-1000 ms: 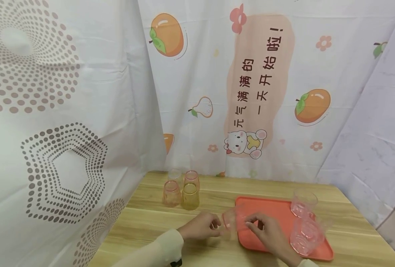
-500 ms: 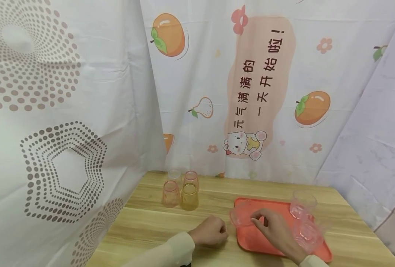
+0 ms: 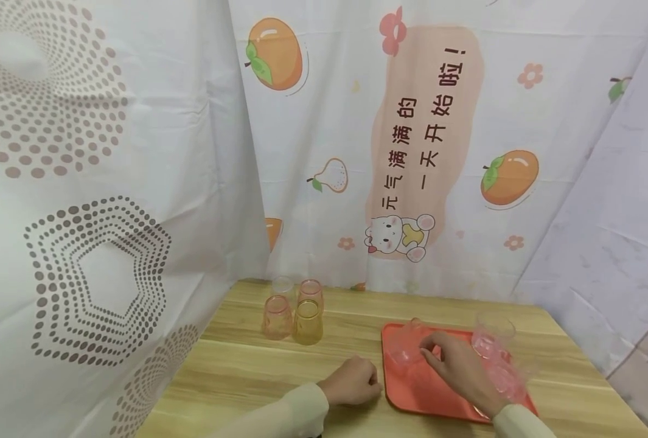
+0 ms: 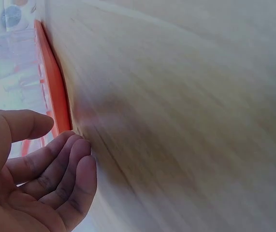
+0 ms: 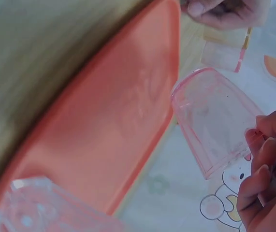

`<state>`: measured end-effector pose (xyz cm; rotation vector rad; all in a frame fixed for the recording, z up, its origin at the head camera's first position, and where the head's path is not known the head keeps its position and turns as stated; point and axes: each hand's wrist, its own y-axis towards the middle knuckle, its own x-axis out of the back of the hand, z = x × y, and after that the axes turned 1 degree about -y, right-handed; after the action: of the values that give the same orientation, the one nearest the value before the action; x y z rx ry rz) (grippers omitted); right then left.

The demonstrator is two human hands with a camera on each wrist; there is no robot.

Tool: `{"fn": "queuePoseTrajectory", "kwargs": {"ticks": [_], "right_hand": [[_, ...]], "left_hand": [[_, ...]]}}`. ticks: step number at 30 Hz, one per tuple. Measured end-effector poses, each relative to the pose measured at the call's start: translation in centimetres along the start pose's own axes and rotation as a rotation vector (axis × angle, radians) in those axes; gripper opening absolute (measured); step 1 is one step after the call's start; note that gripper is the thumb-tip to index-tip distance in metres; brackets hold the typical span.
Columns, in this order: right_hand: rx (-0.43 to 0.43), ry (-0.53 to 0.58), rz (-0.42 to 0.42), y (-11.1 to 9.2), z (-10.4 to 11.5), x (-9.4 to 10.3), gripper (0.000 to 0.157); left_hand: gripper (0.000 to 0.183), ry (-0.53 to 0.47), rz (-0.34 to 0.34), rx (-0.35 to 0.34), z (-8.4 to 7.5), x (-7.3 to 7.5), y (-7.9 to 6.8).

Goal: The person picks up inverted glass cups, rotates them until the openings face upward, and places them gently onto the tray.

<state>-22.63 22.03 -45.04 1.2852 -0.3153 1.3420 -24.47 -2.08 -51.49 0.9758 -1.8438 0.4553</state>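
Compared with half a second ago, the pink cup [image 3: 404,349] is now fully over the red tray [image 3: 422,394], so the right hand [image 3: 459,372] alone carries it, pinching. The left hand [image 3: 353,382], loosely curled beside the tray, holds nothing. The cup is transparent, tapered; the tray has a raised rim.

Long, pale cream sleeves [image 3: 304,409]
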Motion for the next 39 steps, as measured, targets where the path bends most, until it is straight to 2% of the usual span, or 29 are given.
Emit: {"fn": "queuePoseTrajectory", "kwargs": {"ticks": [5,15,24,32,39], "right_hand": [[0.065,-0.064,-0.032,0.7,-0.3,0.1,0.018],[0.056,-0.118,-0.005,1.0,-0.8,0.5,0.014],[0.142,-0.183,-0.078,1.4,-2.5,0.8,0.016],[0.189,-0.219,-0.070,2.1,-3.7,1.9,0.015],[0.171,-0.281,-0.037,2.4,-4.5,2.8,0.014]], "left_hand": [[0.032,-0.013,-0.004,0.023,0.0,-0.5,0.2],[0.038,-0.022,-0.006,0.023,-0.2,-1.1,0.6],[0.044,-0.073,0.006,0.022,-0.9,-1.1,0.8],[0.047,-0.051,0.003,0.019,-1.2,-1.0,0.8],[0.046,0.017,0.008,0.008,-1.4,-1.3,0.9]]}}
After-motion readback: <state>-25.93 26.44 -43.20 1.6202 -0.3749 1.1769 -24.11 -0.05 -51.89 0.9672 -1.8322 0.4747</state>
